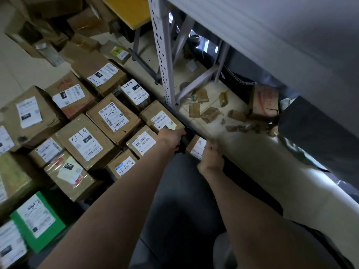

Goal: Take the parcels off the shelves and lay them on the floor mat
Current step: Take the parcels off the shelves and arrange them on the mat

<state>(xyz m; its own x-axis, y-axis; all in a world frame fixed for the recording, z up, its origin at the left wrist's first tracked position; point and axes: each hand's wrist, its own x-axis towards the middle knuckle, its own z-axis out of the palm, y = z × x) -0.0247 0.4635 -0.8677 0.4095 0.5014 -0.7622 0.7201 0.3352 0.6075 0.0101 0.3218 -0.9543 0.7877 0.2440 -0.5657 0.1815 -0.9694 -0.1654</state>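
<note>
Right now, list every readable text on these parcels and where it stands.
"220-220-C40": label on the small box by the left hand.
"220-220-C40": label on the box behind it.
"032": label on the taped box.
"220": label on the far small box.
Blurred: the parcel in the right hand.
Rest: too small or blurred.

I am holding a small brown cardboard parcel (195, 146) with a white label in my right grip (211, 155), low at the edge of the dark floor mat (180, 171). Other taped brown parcels (91, 144), each bearing a white shipping label, and one green parcel (38, 220) are lying flat in close rows to its left, several touching.
</note>
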